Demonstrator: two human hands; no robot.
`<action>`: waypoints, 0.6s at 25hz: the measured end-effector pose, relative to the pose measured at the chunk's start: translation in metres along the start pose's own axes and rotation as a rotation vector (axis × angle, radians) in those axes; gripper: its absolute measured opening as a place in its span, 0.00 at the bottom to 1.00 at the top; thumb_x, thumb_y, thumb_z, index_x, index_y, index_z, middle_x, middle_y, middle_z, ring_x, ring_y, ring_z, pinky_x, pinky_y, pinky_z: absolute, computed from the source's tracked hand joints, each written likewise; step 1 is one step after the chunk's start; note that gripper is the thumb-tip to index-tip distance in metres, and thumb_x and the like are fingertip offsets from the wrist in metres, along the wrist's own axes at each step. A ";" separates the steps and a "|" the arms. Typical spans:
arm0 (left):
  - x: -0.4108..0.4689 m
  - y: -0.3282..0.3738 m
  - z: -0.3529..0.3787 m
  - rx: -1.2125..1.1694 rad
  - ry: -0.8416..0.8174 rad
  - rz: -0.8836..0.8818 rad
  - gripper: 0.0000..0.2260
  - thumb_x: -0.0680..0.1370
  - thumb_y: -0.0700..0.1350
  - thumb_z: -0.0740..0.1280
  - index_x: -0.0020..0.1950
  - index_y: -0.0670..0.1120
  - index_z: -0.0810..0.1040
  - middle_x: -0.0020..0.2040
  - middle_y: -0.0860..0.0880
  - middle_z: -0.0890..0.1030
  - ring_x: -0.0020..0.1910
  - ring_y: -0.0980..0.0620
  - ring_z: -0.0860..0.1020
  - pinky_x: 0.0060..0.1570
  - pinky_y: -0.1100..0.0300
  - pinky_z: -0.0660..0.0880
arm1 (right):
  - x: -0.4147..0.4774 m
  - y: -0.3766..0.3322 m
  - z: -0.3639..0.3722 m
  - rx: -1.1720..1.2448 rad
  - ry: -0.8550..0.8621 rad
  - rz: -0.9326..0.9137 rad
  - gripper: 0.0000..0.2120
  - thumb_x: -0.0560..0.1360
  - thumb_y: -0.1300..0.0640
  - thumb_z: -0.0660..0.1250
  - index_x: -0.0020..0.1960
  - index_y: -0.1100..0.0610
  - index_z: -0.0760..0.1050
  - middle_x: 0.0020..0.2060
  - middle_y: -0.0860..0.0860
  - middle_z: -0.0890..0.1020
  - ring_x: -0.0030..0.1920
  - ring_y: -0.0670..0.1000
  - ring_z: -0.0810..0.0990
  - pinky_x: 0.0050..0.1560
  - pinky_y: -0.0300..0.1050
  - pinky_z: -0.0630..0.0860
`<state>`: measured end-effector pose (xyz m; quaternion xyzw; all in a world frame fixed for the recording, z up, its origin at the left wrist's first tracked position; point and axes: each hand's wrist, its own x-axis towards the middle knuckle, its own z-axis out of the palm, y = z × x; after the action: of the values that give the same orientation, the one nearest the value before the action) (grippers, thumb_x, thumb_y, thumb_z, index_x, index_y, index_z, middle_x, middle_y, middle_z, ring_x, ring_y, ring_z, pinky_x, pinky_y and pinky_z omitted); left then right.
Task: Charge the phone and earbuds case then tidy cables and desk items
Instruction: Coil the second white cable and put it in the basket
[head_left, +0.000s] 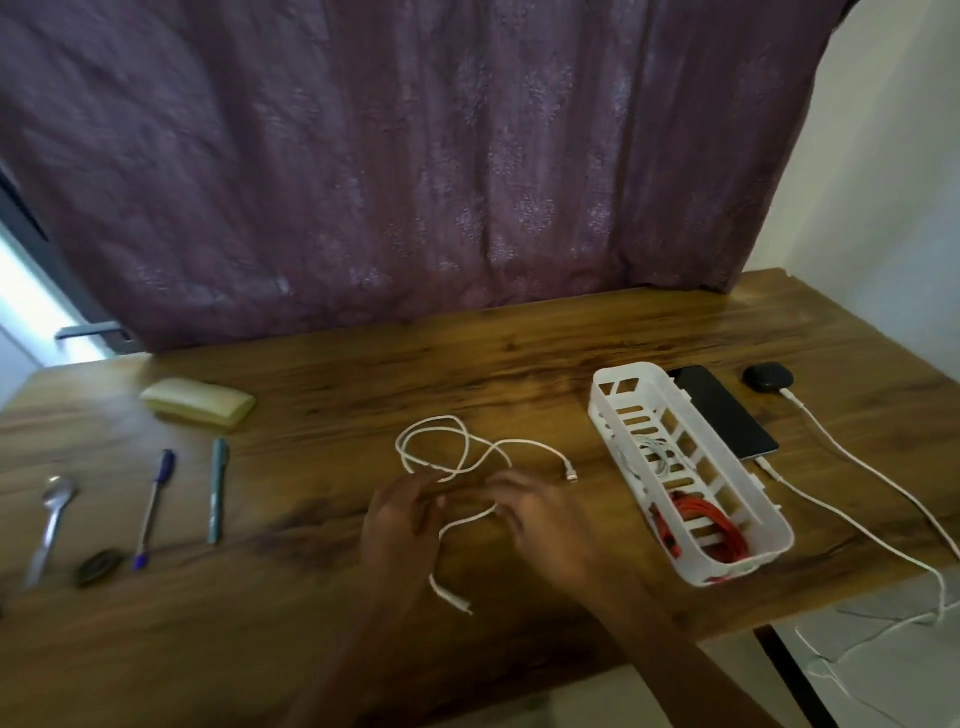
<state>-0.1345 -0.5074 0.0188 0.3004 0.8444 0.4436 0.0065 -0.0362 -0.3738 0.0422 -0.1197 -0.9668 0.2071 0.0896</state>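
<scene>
A loose white cable lies in loops on the middle of the wooden desk. My left hand and my right hand both pinch parts of it near its lower loop. A black phone lies behind the white slotted basket, with a white charging cable plugged into its near end. The dark earbuds case sits at the far right, and a white cable runs from it off the desk edge. Inside the basket lie a coiled red cable and a coiled white one.
At the left of the desk lie a yellow case, a teal pen, a blue pen, a metal spoon and a small dark oval object. A purple curtain hangs behind the desk. Cables trail onto the floor at the right.
</scene>
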 end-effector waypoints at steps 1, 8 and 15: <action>-0.006 -0.007 -0.008 0.043 -0.001 0.019 0.11 0.73 0.40 0.66 0.53 0.48 0.82 0.51 0.50 0.83 0.52 0.52 0.78 0.53 0.66 0.69 | -0.002 -0.007 0.014 -0.001 -0.028 -0.057 0.21 0.75 0.66 0.60 0.65 0.49 0.71 0.65 0.47 0.72 0.65 0.49 0.70 0.63 0.45 0.71; -0.040 -0.031 -0.037 0.055 -0.072 -0.033 0.11 0.72 0.35 0.68 0.52 0.46 0.82 0.52 0.49 0.83 0.52 0.51 0.79 0.51 0.67 0.67 | -0.005 -0.033 0.059 -0.228 -0.099 -0.385 0.22 0.66 0.67 0.68 0.56 0.49 0.79 0.62 0.54 0.77 0.59 0.55 0.75 0.52 0.52 0.78; -0.046 -0.033 -0.048 -0.036 -0.184 -0.219 0.10 0.74 0.41 0.68 0.55 0.45 0.79 0.48 0.52 0.81 0.47 0.56 0.78 0.44 0.69 0.68 | 0.003 -0.033 0.071 -0.129 -0.018 -0.331 0.12 0.61 0.63 0.73 0.40 0.48 0.82 0.50 0.46 0.82 0.51 0.48 0.79 0.42 0.40 0.79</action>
<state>-0.1268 -0.5805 0.0116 0.2455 0.8598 0.4260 0.1379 -0.0608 -0.4294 -0.0069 0.0374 -0.9854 0.1280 0.1059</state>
